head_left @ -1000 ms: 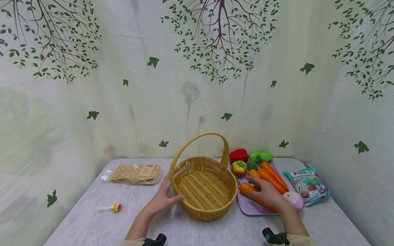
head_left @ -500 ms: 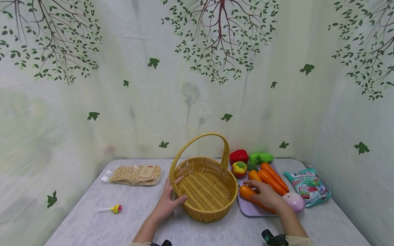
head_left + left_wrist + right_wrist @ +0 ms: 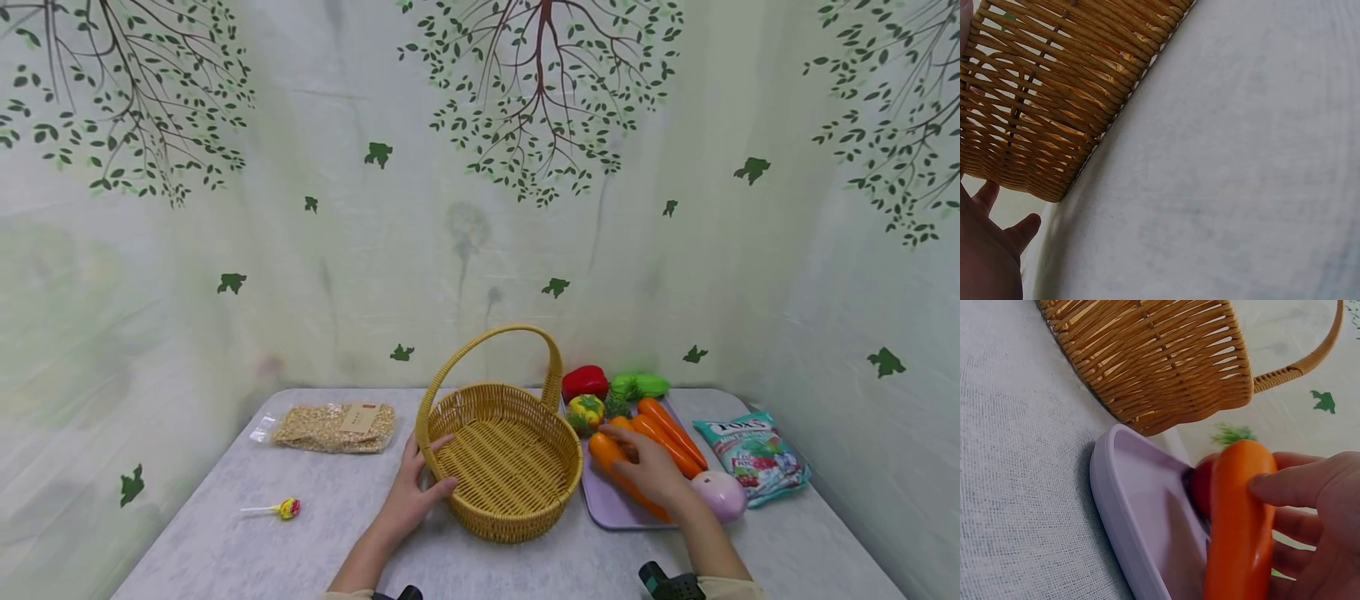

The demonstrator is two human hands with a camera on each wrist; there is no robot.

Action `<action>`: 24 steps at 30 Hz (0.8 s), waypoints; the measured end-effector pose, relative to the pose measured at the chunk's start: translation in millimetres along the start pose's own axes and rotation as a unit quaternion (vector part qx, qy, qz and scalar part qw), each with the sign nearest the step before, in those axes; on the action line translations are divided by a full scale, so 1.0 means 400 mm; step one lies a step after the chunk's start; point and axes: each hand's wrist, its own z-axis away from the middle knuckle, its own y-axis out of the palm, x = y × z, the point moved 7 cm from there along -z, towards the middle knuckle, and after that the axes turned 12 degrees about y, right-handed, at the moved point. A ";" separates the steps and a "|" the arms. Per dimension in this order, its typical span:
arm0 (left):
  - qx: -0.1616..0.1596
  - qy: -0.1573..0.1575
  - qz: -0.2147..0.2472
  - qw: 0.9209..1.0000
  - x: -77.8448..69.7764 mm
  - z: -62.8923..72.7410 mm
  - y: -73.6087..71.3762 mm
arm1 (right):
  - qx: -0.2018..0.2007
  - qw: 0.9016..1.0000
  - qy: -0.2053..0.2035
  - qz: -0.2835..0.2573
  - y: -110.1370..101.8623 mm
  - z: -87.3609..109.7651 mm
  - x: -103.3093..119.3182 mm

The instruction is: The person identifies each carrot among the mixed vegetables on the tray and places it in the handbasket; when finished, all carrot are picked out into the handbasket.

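A round wicker basket (image 3: 506,467) with a tall handle stands mid-table. My left hand (image 3: 408,492) rests against its left side, thumb near the rim and fingers spread; in the left wrist view, two fingers of the left hand (image 3: 988,250) stick out past the basket wall (image 3: 1054,94). My right hand (image 3: 660,475) holds a carrot (image 3: 609,454) over the lilac tray (image 3: 600,508). In the right wrist view, the thumb presses the near face of the carrot (image 3: 1241,519), with fingers behind it. The carrot's lower end is out of that view.
More carrots (image 3: 671,429), a red bell pepper (image 3: 585,382), a yellow-red pepper (image 3: 585,410), green vegetables (image 3: 637,385) and a pale purple round vegetable (image 3: 720,496) sit around the tray. A FOX'S candy bag (image 3: 753,458) lies far right. Left are a grain bag (image 3: 330,427) and a lollipop (image 3: 287,508).
My left hand has shifted slightly right, closer against the basket. My right hand has settled around the carrot, and the carrot's far end has risen a little. The basket stays put.
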 end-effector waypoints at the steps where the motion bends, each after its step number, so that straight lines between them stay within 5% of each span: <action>1: 0.001 0.001 -0.002 1.000 0.001 0.000 0.000 | -0.003 1.000 -0.001 -0.007 -0.003 0.000 0.000; 12: 0.008 0.005 -0.017 1.000 0.004 0.005 0.004 | -0.017 0.998 -0.017 -0.065 -0.032 0.008 0.024; 24: 0.013 0.007 0.007 1.000 -0.011 0.001 0.019 | 0.014 0.985 -0.012 -0.169 -0.037 0.029 0.079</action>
